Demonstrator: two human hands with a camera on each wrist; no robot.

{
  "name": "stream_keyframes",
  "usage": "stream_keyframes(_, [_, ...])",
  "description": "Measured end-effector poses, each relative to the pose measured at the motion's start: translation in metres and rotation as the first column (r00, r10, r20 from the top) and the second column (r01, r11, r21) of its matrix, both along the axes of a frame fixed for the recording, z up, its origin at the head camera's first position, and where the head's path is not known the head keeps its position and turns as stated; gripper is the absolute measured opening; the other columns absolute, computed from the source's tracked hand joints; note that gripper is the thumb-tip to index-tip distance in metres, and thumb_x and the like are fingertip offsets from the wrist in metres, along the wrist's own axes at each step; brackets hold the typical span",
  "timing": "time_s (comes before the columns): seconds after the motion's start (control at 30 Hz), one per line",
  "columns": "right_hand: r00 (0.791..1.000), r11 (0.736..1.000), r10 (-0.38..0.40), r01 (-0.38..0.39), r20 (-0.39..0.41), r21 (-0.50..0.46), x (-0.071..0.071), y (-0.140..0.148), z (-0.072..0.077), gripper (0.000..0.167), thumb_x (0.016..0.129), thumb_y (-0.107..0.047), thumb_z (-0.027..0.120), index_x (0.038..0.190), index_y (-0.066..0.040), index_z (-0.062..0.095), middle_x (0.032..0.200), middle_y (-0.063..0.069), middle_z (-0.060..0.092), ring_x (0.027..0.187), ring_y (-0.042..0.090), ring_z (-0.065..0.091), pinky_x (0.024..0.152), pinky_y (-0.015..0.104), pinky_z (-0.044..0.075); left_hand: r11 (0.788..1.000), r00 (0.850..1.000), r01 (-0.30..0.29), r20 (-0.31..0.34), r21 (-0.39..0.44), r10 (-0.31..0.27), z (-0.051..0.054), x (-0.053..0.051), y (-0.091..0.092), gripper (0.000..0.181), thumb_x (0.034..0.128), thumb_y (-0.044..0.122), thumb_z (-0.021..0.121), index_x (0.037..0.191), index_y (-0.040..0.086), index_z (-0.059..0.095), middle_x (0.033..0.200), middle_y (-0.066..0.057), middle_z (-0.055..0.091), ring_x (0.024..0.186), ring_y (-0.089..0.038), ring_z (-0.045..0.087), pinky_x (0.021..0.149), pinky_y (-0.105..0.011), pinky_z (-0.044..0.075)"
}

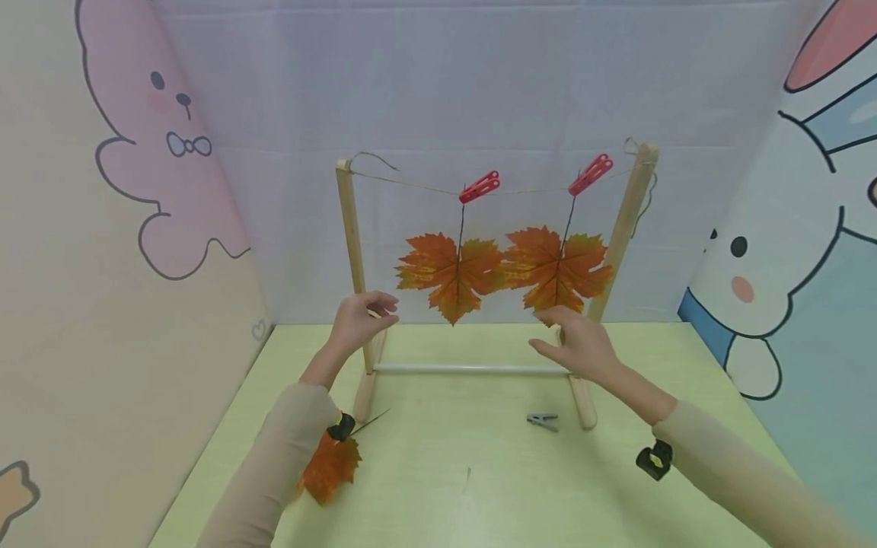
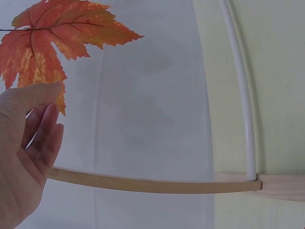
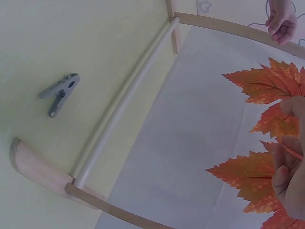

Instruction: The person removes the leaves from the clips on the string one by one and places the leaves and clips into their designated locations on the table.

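Two orange maple leaves, a left leaf (image 1: 452, 274) and a right leaf (image 1: 555, 266), hang by their stems from a twine line (image 1: 411, 183). A red clothespin (image 1: 479, 186) grips the left stem; another red clothespin (image 1: 591, 175) grips the right one. My left hand (image 1: 363, 316) is raised beside the left post, fingers loosely bent, holding nothing. My right hand (image 1: 578, 342) is at the lower tip of the right leaf, thumb and index finger apart; the head view does not settle whether it touches. A third maple leaf (image 1: 332, 468) lies on the table, partly behind my left sleeve.
The wooden frame has a left post (image 1: 352, 236), a right post (image 1: 626, 221) and a white crossbar (image 1: 473, 369) low between them. A grey clothespin (image 1: 543, 420) lies on the yellow table (image 1: 425, 441) near the right foot. Cartoon-printed walls flank the table.
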State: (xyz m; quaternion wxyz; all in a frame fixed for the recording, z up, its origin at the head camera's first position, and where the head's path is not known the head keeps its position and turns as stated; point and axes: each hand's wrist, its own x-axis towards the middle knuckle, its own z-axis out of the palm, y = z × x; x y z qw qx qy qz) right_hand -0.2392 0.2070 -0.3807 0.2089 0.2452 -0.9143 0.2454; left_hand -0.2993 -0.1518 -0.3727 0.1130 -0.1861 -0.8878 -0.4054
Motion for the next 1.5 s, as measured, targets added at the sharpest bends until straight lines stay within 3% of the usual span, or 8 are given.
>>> stream_keyframes(0.27, [0.997,1.0,0.02,-0.02,-0.071,0.007,-0.008,-0.002,0.02,0.039,0.074,-0.022,0.074,0.107,-0.005,0.064,0.093,0.01,0.064,0.049,0.005,0.039,0.038,0.022,0.029,0.999,0.996,-0.013,-0.092,0.04,0.017,0.009,-0.002,0.009,0.023,0.0755,0.004,0.071,0.098,0.001,0.067,0.083,-0.01,0.066,0.072,-0.02,0.062,0.064,-0.032,0.051])
stream_keyframes(0.67, [0.973,0.999,0.037,-0.045,-0.228,-0.03,-0.018,-0.008,0.046,0.04,0.07,-0.02,0.077,0.104,-0.001,0.065,0.093,0.012,0.065,0.048,0.008,0.043,0.041,0.023,0.033,0.99,0.991,-0.005,-0.133,0.14,0.024,0.031,-0.002,0.023,0.027,0.0762,0.005,0.071,0.102,0.003,0.066,0.096,-0.015,0.065,0.077,-0.022,0.061,0.07,-0.035,0.052])
stream_keyframes(0.9, [0.97,0.997,0.043,-0.056,-0.238,-0.049,-0.021,-0.013,0.061,0.041,0.071,-0.02,0.076,0.107,-0.002,0.064,0.1,0.011,0.065,0.048,0.009,0.046,0.041,0.024,0.034,0.983,0.989,0.004,-0.148,0.184,0.024,0.043,-0.004,0.038,0.03,0.0758,0.004,0.071,0.105,0.005,0.065,0.098,-0.009,0.065,0.077,-0.02,0.062,0.068,-0.032,0.052])
stream_keyframes(1.17, [0.962,0.996,0.05,-0.068,-0.269,-0.058,-0.026,-0.017,0.078,0.04,0.073,-0.016,0.075,0.107,-0.001,0.064,0.101,0.012,0.064,0.05,0.01,0.045,0.045,0.023,0.036,0.986,0.992,-0.007,-0.126,0.164,0.028,0.061,-0.004,0.057,0.033,0.0764,0.006,0.071,0.108,0.007,0.064,0.099,-0.007,0.064,0.08,-0.019,0.062,0.072,-0.028,0.052])
stream_keyframes(1.33, [0.963,0.996,0.049,-0.067,-0.267,-0.059,-0.028,-0.021,0.087,0.041,0.074,-0.018,0.074,0.111,-0.004,0.062,0.099,0.012,0.064,0.049,0.01,0.042,0.043,0.025,0.034,0.986,0.988,0.017,-0.153,0.168,0.009,0.069,-0.003,0.064,0.032,0.0766,0.006,0.071,0.108,0.006,0.063,0.099,-0.007,0.064,0.082,-0.019,0.061,0.074,-0.029,0.051])
stream_keyframes(1.5, [0.946,0.994,0.049,-0.077,-0.32,-0.075,-0.032,-0.026,0.1,0.042,0.073,-0.018,0.075,0.111,-0.003,0.063,0.099,0.013,0.065,0.048,0.011,0.04,0.044,0.026,0.032,0.988,0.982,0.03,-0.188,0.15,-0.001,0.073,-0.005,0.069,0.034,0.077,0.007,0.071,0.109,0.005,0.063,0.101,-0.008,0.064,0.086,-0.018,0.06,0.076,-0.029,0.05])
